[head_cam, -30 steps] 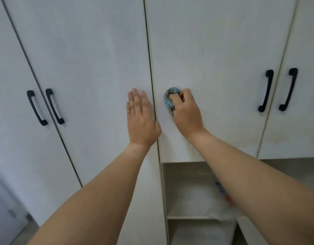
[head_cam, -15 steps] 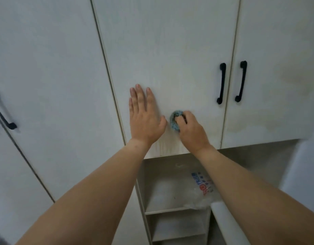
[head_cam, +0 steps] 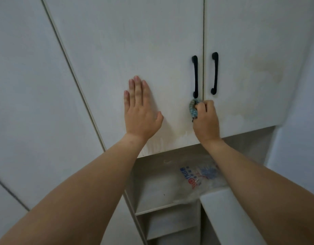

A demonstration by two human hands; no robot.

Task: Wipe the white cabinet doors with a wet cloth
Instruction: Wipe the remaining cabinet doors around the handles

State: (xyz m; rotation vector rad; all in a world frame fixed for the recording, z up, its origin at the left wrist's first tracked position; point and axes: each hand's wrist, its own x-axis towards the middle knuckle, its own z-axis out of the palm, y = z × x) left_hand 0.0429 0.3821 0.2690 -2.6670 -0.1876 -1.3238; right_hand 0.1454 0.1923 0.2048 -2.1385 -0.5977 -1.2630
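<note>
Blue cloth (head_cam: 193,110) bunched in right hand (head_cam: 205,121) — left hand (head_cam: 141,112) apparently flat on door (head_cam: 135,41)

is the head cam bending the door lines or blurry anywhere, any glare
Head view: wide-angle lens splays the door seams outward; lighting flat and dim, no glare; left hand, right hand and cloth fairly sharp; the plastic bag on the shelf below looks soft.

Open shelf niche (head_cam: 152,191) below doors; crumpled clear plastic bag (head_cam: 198,177) with blue and red print lies on shelf. White ledge (head_cam: 223,209) at lower right.
</note>
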